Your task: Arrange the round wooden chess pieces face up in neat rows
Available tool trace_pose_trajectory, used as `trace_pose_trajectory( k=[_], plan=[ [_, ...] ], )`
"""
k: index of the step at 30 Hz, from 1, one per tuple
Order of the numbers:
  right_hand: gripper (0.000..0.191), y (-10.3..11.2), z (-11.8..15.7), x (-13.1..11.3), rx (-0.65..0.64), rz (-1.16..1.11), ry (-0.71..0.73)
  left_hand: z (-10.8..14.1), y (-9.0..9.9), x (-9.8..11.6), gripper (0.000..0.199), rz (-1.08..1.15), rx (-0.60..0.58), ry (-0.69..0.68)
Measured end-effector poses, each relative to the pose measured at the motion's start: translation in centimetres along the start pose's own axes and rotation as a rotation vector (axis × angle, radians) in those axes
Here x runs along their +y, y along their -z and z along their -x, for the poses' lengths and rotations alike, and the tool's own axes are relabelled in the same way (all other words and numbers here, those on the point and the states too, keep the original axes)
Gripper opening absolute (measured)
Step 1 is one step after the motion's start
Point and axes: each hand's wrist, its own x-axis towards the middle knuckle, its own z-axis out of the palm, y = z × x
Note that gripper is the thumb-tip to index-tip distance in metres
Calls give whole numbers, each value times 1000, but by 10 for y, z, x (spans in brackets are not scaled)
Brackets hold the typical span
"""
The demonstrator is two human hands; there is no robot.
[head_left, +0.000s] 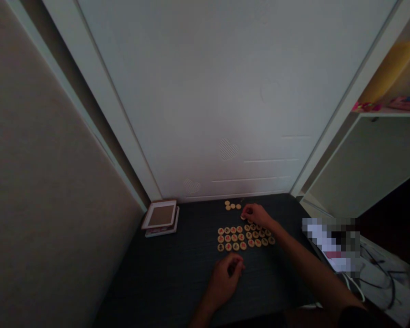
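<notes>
Round wooden Chinese chess pieces (pixel 236 246) with red and black characters lie in rows in two blocks on the dark table. At the far right of these rows, my right hand (pixel 256 214) pinches a chess piece (pixel 243 217) at its fingertips, close to the table; part of the right block is hidden behind the hand and forearm. My left hand (pixel 225 277) rests in front of the rows with fingers curled and thumb against the index finger. Whether anything sits in that pinch is too dim to see. Several pale pieces (pixel 233 206) without visible characters lie beyond the rows.
The dark table (pixel 164 273) meets a white panel (pixel 205 114) at its back. Shallow stacked boxes (pixel 160 216) stand at the back left. On the right are a blurred-out bright object (pixel 328 246), cables (pixel 389 278) and a shelf (pixel 389 114).
</notes>
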Motion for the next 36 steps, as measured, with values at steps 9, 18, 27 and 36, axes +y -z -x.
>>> trace_pose_trajectory(
  k=[9, 18, 27, 36],
  plan=[
    [16, 2, 0, 3, -40, 10, 49, 0, 1, 3, 24, -12, 9, 18],
    [15, 1, 7, 4, -48, 30, 47, 0, -2, -2, 20, -7, 5, 1],
    [16, 3, 13, 2, -50, 32, 68, 1, 0, -1, 21, -31, 5, -16],
    [16, 5, 18, -6, 21, 0, 77, 2, -1, -3, 21, -36, 9, -3]
  ],
)
